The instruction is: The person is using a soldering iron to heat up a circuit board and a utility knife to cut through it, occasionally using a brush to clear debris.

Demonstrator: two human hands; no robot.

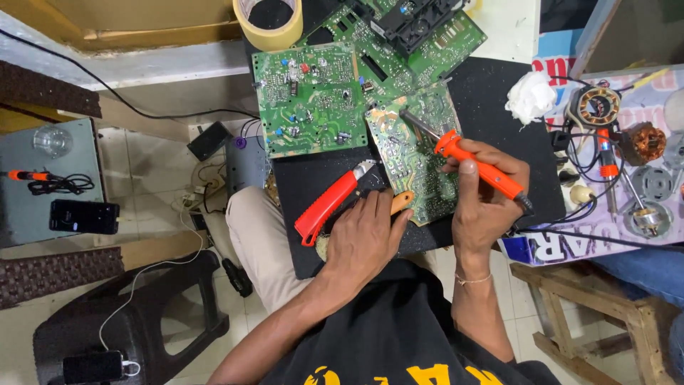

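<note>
Boards (311, 96) crowding; bare mat (491, 93) rightward.

**A small electronics repair workshop**

Green circuit boards (310, 100) crowd the black work mat (499, 107). An orange soldering iron (481, 167) is in use, motor parts (623, 128) lie along the mat's right edge, and a tape roll (269, 25) sits at its top-left corner.

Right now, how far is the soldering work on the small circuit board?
It looks mid-way, as far as one view shows. Done: the small circuit board lies solder side up on the black mat. In hand: the right hand holds the orange soldering iron with its tip at the board's upper edge; the left hand rests at the board's lower edge. Left: the red pliers lie unused, and individual joints are too small to judge.
</note>
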